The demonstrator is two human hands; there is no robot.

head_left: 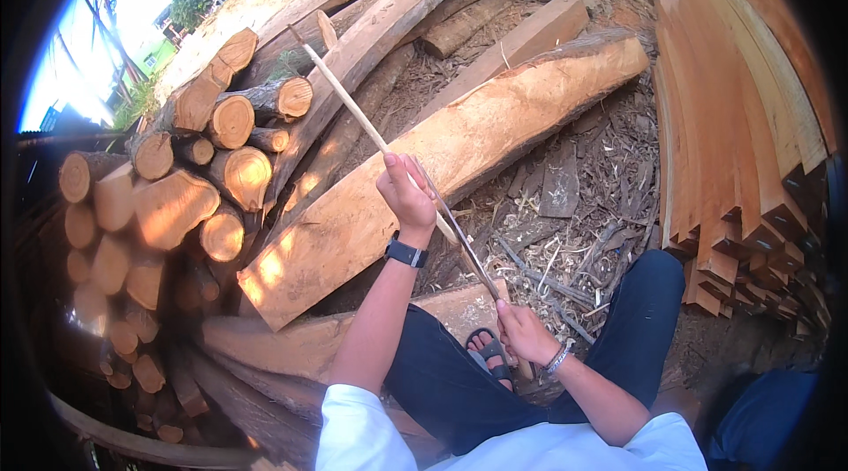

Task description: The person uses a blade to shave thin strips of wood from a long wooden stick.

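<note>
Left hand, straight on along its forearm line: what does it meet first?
Probably the large pale timber just beyond the left hand; depth is unclear, so it might pass above it.

Left of my grip I see a pile of cut logs [177, 206], their sawn ends facing me. Just beyond my grip, a thick hewn timber [508, 128] slants from near left to far right. Wood shavings [530, 213] and bark pieces [559, 181] lie right of my grip, with a stack of reddish boards [711, 135] farther right. A green bush [194, 1] stands far off, leftward.
</note>
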